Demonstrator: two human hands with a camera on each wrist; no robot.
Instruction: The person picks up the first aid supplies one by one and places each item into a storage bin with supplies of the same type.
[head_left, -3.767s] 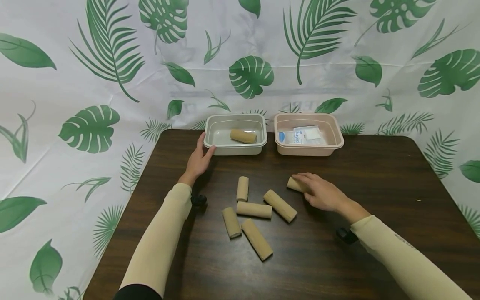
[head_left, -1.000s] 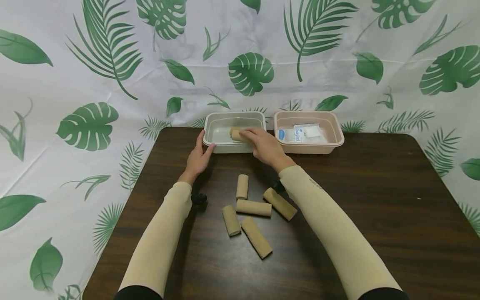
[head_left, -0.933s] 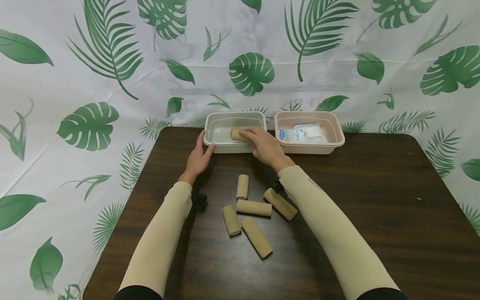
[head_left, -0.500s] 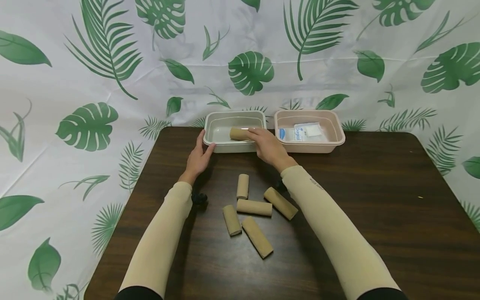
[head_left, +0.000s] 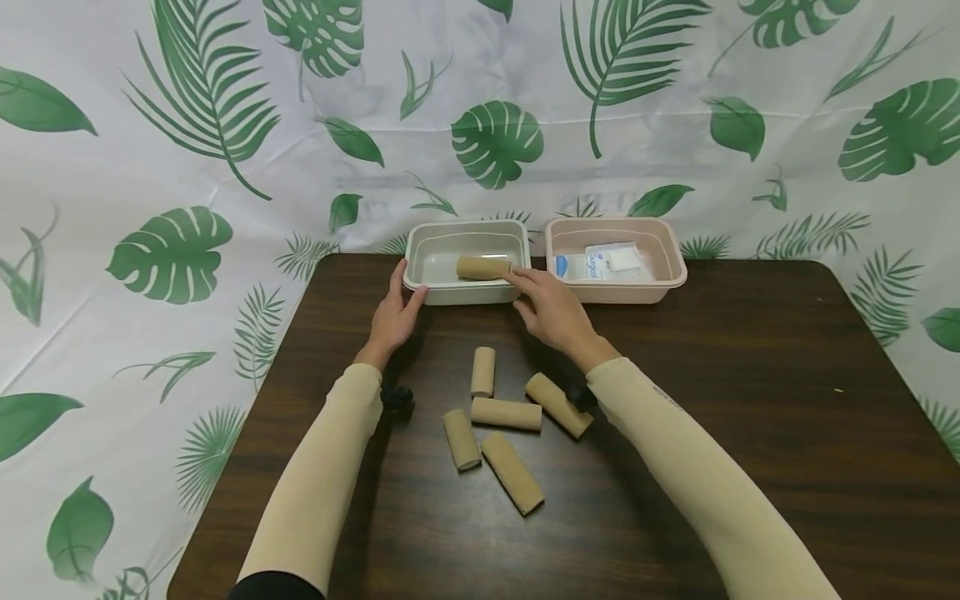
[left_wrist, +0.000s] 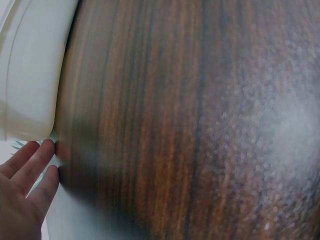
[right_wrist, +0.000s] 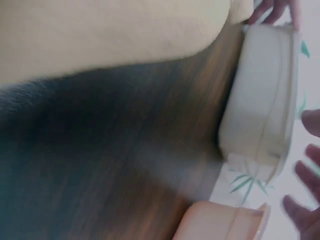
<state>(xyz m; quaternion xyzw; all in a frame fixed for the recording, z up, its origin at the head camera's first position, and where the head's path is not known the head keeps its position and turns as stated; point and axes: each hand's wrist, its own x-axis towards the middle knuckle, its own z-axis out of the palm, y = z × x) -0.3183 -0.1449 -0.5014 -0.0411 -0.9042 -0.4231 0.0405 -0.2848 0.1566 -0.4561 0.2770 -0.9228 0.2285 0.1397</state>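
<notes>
With right fingers [head_left: 528,283] spread and empty, just let go of tan cardboard tube [head_left: 480,267], lying inside pale-grey rectangular plastic bin [head_left: 467,296]: seemingly placed. With left fingers [head_left: 396,287] outstretched, touching bin's left end.

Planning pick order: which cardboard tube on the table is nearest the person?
The cardboard tube lowest in the head view, slanting down to the right; the other four all end farther away.

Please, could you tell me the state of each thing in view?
Grey container: upright, lidless.
Tube inside it: lying on its side.
Five other tubes: lying on the table.
Pink container: upright, lidless.
Packets in it: lying; whether sealed, unclear.
Left hand: touching the grey container.
Right hand: fingers spread, holding nothing.
</notes>
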